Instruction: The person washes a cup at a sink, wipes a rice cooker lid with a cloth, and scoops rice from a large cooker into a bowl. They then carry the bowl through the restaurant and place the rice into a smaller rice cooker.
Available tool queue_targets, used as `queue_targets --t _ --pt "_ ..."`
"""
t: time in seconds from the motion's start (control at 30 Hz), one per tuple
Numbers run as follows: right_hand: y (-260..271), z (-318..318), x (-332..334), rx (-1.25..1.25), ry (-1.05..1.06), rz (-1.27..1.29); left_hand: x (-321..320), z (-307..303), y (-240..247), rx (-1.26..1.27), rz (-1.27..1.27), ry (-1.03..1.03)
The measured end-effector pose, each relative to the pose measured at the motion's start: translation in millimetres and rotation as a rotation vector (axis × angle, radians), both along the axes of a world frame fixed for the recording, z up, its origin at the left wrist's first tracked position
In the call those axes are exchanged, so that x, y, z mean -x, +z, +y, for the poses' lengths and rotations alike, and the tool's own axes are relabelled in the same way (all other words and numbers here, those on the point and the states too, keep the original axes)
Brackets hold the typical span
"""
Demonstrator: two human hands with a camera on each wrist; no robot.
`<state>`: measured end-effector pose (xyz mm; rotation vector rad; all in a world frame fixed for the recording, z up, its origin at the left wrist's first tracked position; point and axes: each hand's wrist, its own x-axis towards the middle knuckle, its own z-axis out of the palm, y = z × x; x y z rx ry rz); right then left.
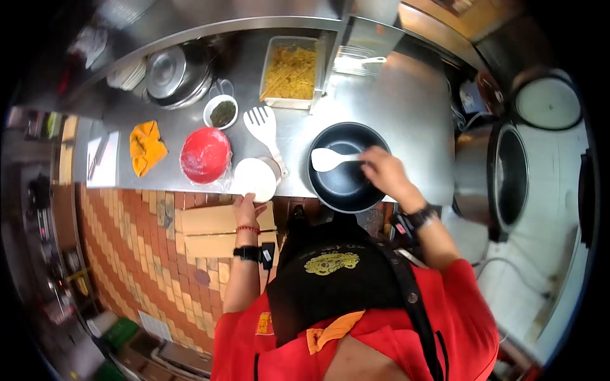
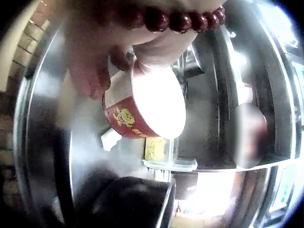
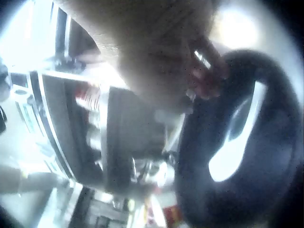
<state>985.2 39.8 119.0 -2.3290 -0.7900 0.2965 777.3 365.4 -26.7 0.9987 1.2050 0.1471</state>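
My left hand (image 1: 248, 211) grips a white paper bowl (image 2: 124, 107) by its rim at the counter's front edge. In the left wrist view the bowl is tilted, its pale inside facing the camera, with a red band and yellow print outside. A wide black pot (image 1: 348, 198) stands on the counter to its right. Over the pot's opening lies a white rice paddle (image 1: 326, 160), blade to the left. My right hand (image 1: 386, 171) pinches the handle's end from the right; its fingertips partly cover it in the head view. The right wrist view also shows the paddle (image 3: 230, 159).
A white slotted server (image 1: 262, 127) and a red bowl (image 1: 205, 155) lie near the paper bowl. Behind are a small bowl of dark green bits (image 1: 221, 112), a tub of yellow food (image 1: 289, 73) and a lidded pot (image 1: 175, 76). A large cooker (image 1: 508, 178) stands right.
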Motion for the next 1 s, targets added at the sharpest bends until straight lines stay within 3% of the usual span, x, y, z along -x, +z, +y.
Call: queue_targets --t 0.03,0.17,0.37,0.43,0.53,0.63,0.7,0.73,0.83,0.9,1.0 --pt "0.9 16.1 6.7 0.125 0.104 -0.089 6.7 -0.9 4.5 0.06 -0.016 0.016" --pt "-68.0 52.0 0.9 0.417 0.199 -0.288 28.2 -9.5 24.3 0.186 -0.133 -0.049" --pt "-115.0 52.6 -21.1 0.778 0.197 -0.36 16.7 -8.2 53.0 0.232 -0.201 -0.158" --pt "-112.4 42.3 -22.3 0.588 0.172 -0.364 9.2 -2.3 48.3 0.278 -0.249 -0.185" --pt "-50.7 33.3 -10.0 0.268 -0.044 -0.328 3.9 -1.0 48.9 0.267 -0.306 -0.193" --pt "2.2 -1.3 0.5 0.232 -0.376 -0.279 0.8 -3.4 49.7 0.247 -0.292 -0.184" --pt "-0.8 -31.8 5.9 0.205 -0.656 -0.098 0.1 -4.7 51.9 0.248 -0.283 -0.197" --pt "-4.5 -42.9 12.1 0.214 -0.698 0.047 -0.9 -6.1 53.5 0.252 -0.282 -0.197" --pt "-63.5 -57.8 47.2 0.133 -0.731 0.077 -6.9 -7.5 47.9 0.261 -0.273 -0.204" --pt "-63.8 -48.3 56.0 -0.046 -0.812 0.635 -10.6 -11.0 48.3 0.265 -0.257 -0.208" --pt "-56.1 -45.2 78.4 -0.246 -0.948 0.697 -23.3 -16.8 57.3 0.215 -0.28 -0.213"
